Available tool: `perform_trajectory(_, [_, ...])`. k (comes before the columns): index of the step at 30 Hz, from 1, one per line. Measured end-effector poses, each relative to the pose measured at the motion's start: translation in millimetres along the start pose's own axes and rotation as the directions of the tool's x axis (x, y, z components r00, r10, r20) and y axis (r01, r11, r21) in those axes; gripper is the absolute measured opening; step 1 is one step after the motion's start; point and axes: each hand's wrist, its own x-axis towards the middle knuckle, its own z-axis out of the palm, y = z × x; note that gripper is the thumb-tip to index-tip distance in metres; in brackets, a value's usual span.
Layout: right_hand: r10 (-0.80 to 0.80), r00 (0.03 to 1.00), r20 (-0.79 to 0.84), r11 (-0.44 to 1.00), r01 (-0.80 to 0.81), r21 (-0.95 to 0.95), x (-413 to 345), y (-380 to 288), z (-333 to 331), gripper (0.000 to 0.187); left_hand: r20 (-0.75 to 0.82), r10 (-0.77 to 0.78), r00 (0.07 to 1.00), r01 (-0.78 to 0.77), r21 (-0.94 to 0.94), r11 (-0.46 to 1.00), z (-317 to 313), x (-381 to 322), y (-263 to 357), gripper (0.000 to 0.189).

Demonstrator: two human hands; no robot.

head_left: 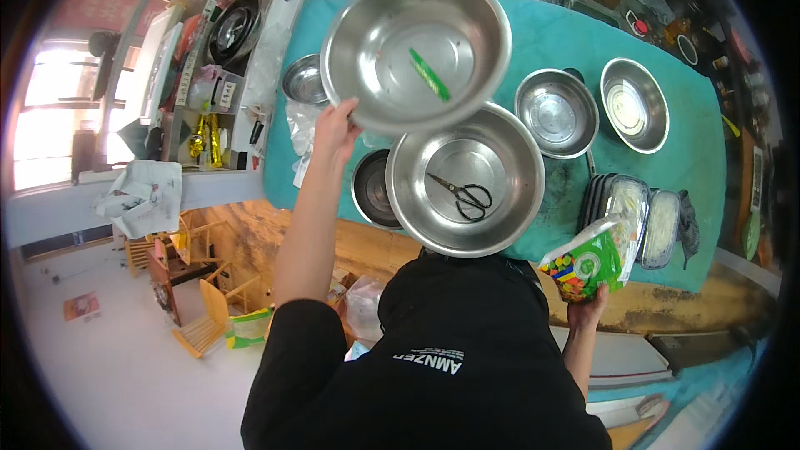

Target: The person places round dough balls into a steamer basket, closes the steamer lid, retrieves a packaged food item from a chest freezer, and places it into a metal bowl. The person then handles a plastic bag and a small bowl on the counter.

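Note:
My left hand (338,131) grips the rim of a large stainless steel basin (381,56), which holds a green strip of packaging (429,75). That basin overlaps the far edge of a second large steel basin (422,200) at the table's near side. Inside the second one lie black-handled scissors (465,194). Over at the right, my right hand (587,309) holds a green printed plastic bag (587,265) from below, beside lidded plastic containers (630,200). The bag's upper end looks loose and crumpled; its contents cannot be made out.
Several smaller steel bowls stand on the teal-covered table (694,137): one at the right (634,106), one near the middle (556,114), one at the left (304,79). A darker bowl (375,189) sits partly under the second basin. Shelving (240,106) borders the left side.

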Motion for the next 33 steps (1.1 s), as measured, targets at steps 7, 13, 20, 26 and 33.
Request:
perform_trajectory(7, [-0.029, 0.983, -0.179, 0.999, 0.035, 0.030, -47, 6, 34, 0.097, -0.142, -0.009, 0.990, -0.009, -0.127, 0.992, 45, 139, -49, 0.025])
perform_trajectory(13, [-0.071, 0.987, -0.145, 0.997, 0.065, -0.043, -64, 7, 36, 0.094, -0.149, -0.127, 0.981, 0.107, -0.134, 0.985, 59, 190, -100, 0.040])
perform_trajectory(20, [-0.055, 0.993, -0.107, 0.997, 0.050, -0.050, -57, 3, 26, 0.096, -0.124, -0.147, 0.981, 0.139, -0.069, 0.988, 48, 193, -133, 0.049])
perform_trajectory(26, [-0.011, 0.999, -0.052, 0.999, 0.010, -0.036, -32, 8, 28, 0.098, 0.321, 0.538, 0.779, -0.559, 0.744, 0.367, 46, 32, -132, 0.050])
perform_trajectory(33, [0.000, 0.998, -0.062, 1.000, -0.001, -0.015, -20, -3, 36, 0.098, 0.908, -0.102, 0.406, -0.886, 0.364, -0.288, 89, -96, -182, 0.023])
